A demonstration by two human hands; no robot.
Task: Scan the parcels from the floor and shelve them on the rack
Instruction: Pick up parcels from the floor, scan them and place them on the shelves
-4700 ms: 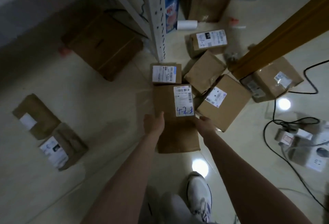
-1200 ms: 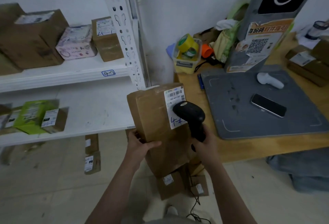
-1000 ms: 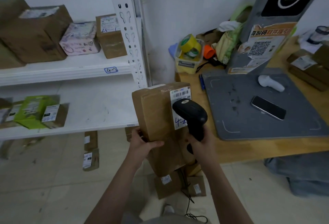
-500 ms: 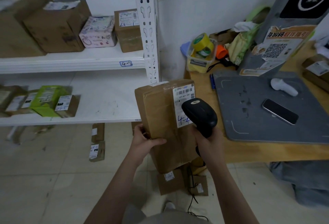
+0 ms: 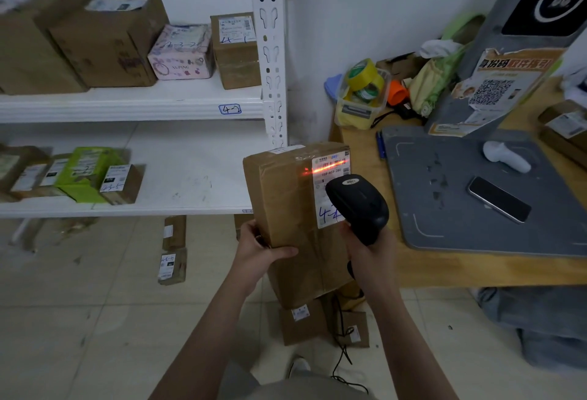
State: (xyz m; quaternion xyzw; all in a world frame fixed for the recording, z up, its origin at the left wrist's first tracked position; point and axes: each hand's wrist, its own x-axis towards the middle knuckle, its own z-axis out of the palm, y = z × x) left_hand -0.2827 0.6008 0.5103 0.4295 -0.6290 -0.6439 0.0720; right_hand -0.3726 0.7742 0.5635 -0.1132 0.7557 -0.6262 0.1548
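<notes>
Far left of the rack's white upright (image 5: pixel 270 50), two large brown cartons (image 5: pixel 104 44) were stood on the upper shelf (image 5: pixel 127 107). Toward the upright they were followed by a pink printed box (image 5: pixel 181 53) and a small brown parcel marked 4-1 (image 5: pixel 236 50), the last set just beside it. On the lower shelf (image 5: pixel 190 177), well left of the upright, a green box (image 5: pixel 85 174) was flanked by small labelled parcels, and two small floor parcels (image 5: pixel 173 264) were lying below. Just below the upright's foot and nearer the camera, a long brown parcel (image 5: pixel 292 215) was held on end in the air. Its left edge was gripped by the left hand (image 5: pixel 260 247), with the thumb laid across the front face and the fingers wrapped behind. A red scan line (image 5: pixel 327 166) was cast across the barcode of the white shipping label (image 5: pixel 330 190) on the parcel's upper right. A black barcode scanner (image 5: pixel 359 206) was pointed at that label, its handle clasped in the closed right hand (image 5: pixel 371 253). Further boxes (image 5: pixel 301 320) were lying on the floor beneath. Right of the upright, a wooden table (image 5: pixel 476 269) was covered by a grey mat (image 5: pixel 444 209), on which a smartphone (image 5: pixel 498 199) and a white handheld device (image 5: pixel 506 156) were laid apart. Yellow tape rolls (image 5: pixel 365 75) were kept in a clear tub nearest the upright, and a grey kiosk (image 5: pixel 508 18) with a QR-code poster was stood farthest right.
</notes>
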